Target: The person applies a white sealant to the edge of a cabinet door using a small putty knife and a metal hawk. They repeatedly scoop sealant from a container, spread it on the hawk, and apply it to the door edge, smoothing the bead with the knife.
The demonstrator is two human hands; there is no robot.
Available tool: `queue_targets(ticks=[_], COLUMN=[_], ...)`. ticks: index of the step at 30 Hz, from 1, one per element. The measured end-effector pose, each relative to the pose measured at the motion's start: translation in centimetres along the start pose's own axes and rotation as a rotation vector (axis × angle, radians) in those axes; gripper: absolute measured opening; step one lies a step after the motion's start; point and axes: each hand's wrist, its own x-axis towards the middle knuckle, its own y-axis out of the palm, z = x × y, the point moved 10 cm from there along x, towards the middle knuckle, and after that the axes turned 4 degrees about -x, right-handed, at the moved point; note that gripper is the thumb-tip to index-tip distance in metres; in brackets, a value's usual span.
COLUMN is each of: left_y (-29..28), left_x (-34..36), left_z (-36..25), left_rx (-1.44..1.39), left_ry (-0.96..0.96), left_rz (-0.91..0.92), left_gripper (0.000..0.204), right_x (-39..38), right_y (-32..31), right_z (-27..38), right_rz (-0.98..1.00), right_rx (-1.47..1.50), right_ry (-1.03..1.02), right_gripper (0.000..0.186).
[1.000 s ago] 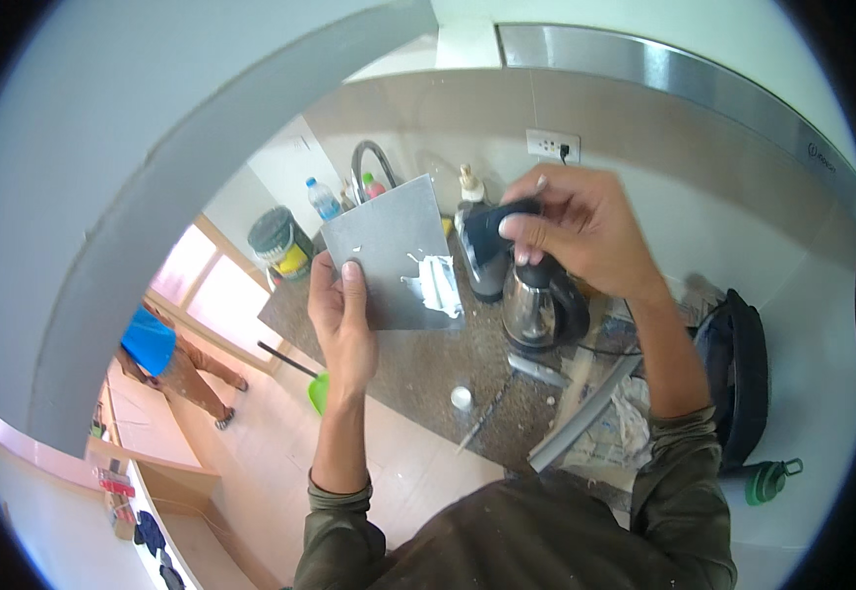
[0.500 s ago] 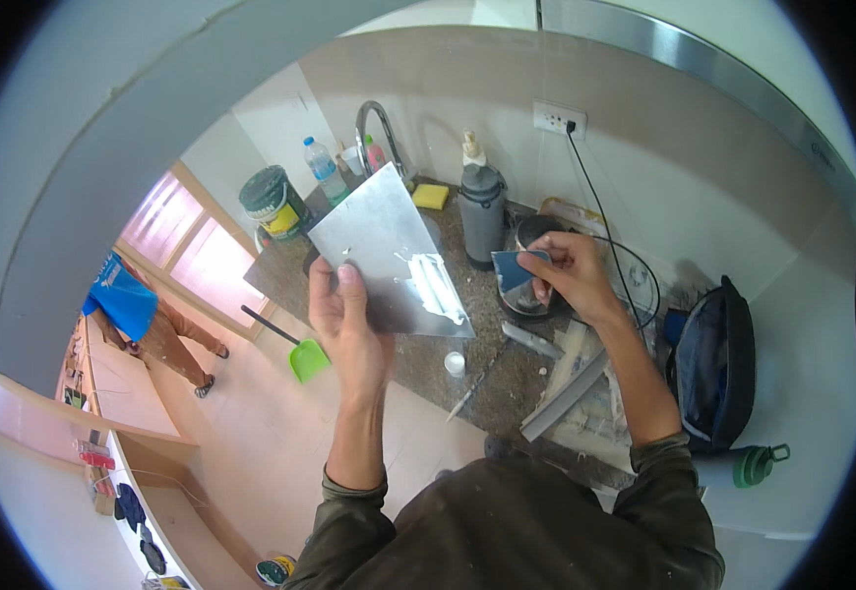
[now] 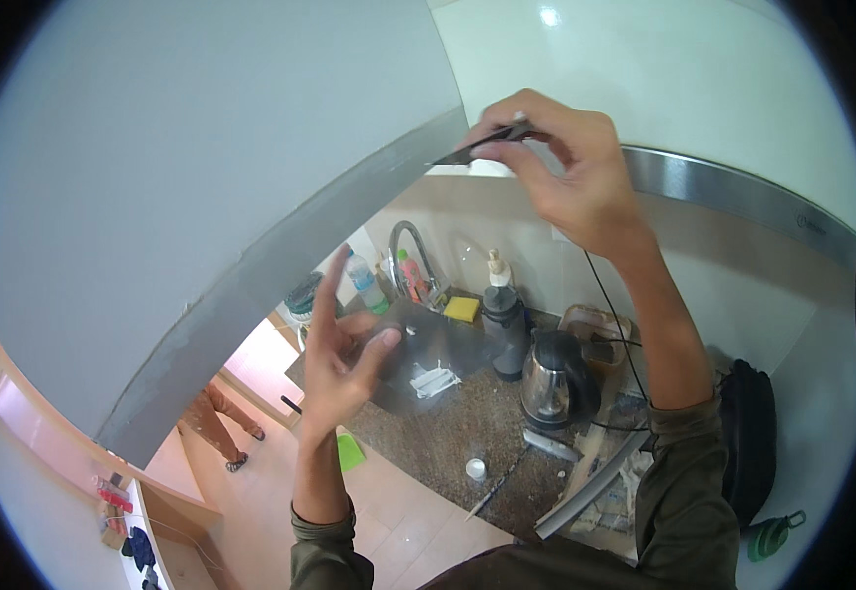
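My left hand (image 3: 344, 369) holds a thin metal plate (image 3: 423, 344) with its thumb on top and the index finger stretched upward. A smear of white paste (image 3: 435, 381) lies on the plate, which looks dark and blurred. Raised high on the right, my right hand (image 3: 580, 172) pinches a thin, flat scraper (image 3: 453, 156) between thumb and fingers. The scraper's tip is at the right end of a grey band along the wall's lower edge (image 3: 349, 202); whether it touches cannot be made out. A little white shows on the scraper near my fingers.
Below is a stone counter (image 3: 418, 442) with an electric kettle (image 3: 551, 379), a grey flask (image 3: 505, 329), a yellow sponge (image 3: 461, 310), a small white cap (image 3: 475, 469) and a thin brush (image 3: 497, 485). A faucet (image 3: 408, 236) stands behind. A person's legs (image 3: 219, 423) show at left.
My right hand has risen with the scraper from above the counter to the wall's lower edge. My left hand and the plate have dropped and tilted. The wall now fills more of the view.
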Motion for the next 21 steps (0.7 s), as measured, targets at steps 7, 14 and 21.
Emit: queue_targets(ticks=[7, 14, 21], left_y=[-0.4, -0.4, -1.6], left_x=[3.6, 4.0, 3.7], left_z=[-3.3, -4.0, -3.5], left_rx=[0.096, 0.122, 0.138], left_ry=[0.054, 0.108, 0.159], left_rz=[-0.045, -0.083, -0.159], left_gripper=[0.038, 0.025, 0.020], right_x=[1.7, 4.4, 4.4], right_y=[2.2, 1.7, -1.0], right_z=[-1.4, 0.1, -0.5], right_rz=[0.017, 0.015, -0.037], right_rx=[-0.004, -0.161, -0.114], right_ry=[-0.225, -0.369, -0.228], right_gripper=[0.019, 0.018, 0.028])
